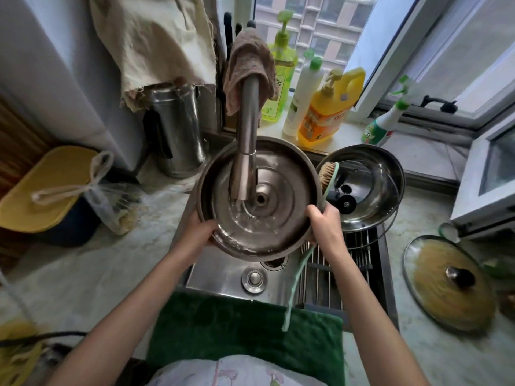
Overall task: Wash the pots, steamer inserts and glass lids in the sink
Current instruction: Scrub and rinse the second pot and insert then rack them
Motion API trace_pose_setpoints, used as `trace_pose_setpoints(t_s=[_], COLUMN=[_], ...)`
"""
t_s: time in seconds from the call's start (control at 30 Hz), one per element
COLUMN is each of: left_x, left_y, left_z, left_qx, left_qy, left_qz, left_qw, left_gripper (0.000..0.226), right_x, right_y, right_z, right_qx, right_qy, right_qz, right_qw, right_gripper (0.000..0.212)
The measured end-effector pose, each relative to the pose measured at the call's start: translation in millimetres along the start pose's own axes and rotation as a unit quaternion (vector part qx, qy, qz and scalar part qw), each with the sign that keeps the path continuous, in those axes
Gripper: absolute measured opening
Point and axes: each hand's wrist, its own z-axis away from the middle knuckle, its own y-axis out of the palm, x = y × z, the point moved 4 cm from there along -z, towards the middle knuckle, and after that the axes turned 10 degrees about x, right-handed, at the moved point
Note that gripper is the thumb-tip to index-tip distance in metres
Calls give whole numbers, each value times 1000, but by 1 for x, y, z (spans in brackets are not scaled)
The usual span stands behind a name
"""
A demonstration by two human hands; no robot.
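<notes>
We grip the steel pot (259, 199) under the faucet (245, 140), left hand (204, 232) curled on its near rim, right hand (324, 227) clutching rim and brush (326, 174).

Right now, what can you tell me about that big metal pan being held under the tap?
The pan is round, dull grey steel, with raised rings and a small hole at its centre. It is held tilted over the sink, open side up, with water pooling inside. The left hand and right hand grip its near rim. The tap reaches over it.
</notes>
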Motion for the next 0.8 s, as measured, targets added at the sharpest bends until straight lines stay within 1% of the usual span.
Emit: trace_pose_setpoints(t_s=[0.03, 0.07, 0.1, 0.13, 0.17, 0.23, 0.27, 0.3, 0.33, 0.37, 0.4, 0.43, 0.47, 0.5, 0.57, 0.6, 0.67, 0.7, 0.73, 0.77, 0.8], left_x=[1, 2, 3, 9, 21, 53, 66, 71, 72, 66, 54, 45, 39, 38, 46, 58, 81, 88, 87, 83, 76], left_y=[0, 7, 20, 39, 58, 84, 85, 80, 71, 61, 53, 47, 44, 44, 52, 55, 56, 53, 49, 44, 40], left_z=[-4, -5, -4, -4, -6, -11, -17, -25, -38, -48, -56, -62, -67, -69, -63, -56, -38, -34, -36, -45, -53], left_qx=[-47, -87, -97, -59, 15, 167, 204, 203, 176, 150, 127, 114, 99, 92, 123, 146, 236, 269, 280, 273, 270], left_qy=[20, 39, 74, 98, 92, 9, -13, -2, 28, 65, 93, 108, 115, 106, 50, 12, -72, -83, -67, -27, 42], left_qz=[-160, -334, -471, -552, -590, -600, -617, -643, -683, -732, -779, -811, -823, -822, -808, -802, -744, -722, -718, -726, -744], left_qw=[986, 938, 874, 826, 802, 782, 760, 738, 708, 662, 607, 563, 547, 552, 573, 579, 621, 632, 634, 630, 610], left_gripper=[71, 82, 85, 83, 80, 78, 80, 86, 94, 101, 99, 88, 77, 70, 64, 64, 72, 78, 83, 87, 90], right_x=[4, 5, 8, 8, 9, 8, 7, 6, 4, 2, -1, -7, -13, -19, -30, -36, -49, -51, -51, -53, -53], right_y=[-2, -4, -3, -2, 0, 5, 7, 8, 8, 8, 8, 9, 10, 10, 10, 9, 8, 9, 10, 13, 18], right_z=[3, 5, 8, 10, 10, 11, 11, 11, 9, 9, 7, 6, 4, 2, -1, -5, -9, -8, -6, -5, -3], right_qx=[-24, -45, -62, -71, -70, -48, -33, -16, 1, 20, 36, 50, 57, 59, 52, 55, 78, 93, 108, 127, 151], right_qy=[-2, 2, 13, 23, 31, 51, 59, 67, 77, 86, 95, 107, 122, 140, 174, 186, 203, 208, 210, 210, 210], right_qz=[26, 60, 100, 144, 181, 237, 258, 274, 285, 293, 294, 284, 266, 242, 184, 167, 147, 138, 127, 117, 107], right_qw=[999, 997, 993, 987, 981, 969, 964, 959, 955, 952, 951, 952, 955, 958, 966, 967, 965, 964, 963, 962, 960], right_gripper=[11, 19, 25, 27, 29, 29, 29, 27, 22, 17, 14, 14, 18, 25, 39, 42, 33, 24, 16, 11, 10])
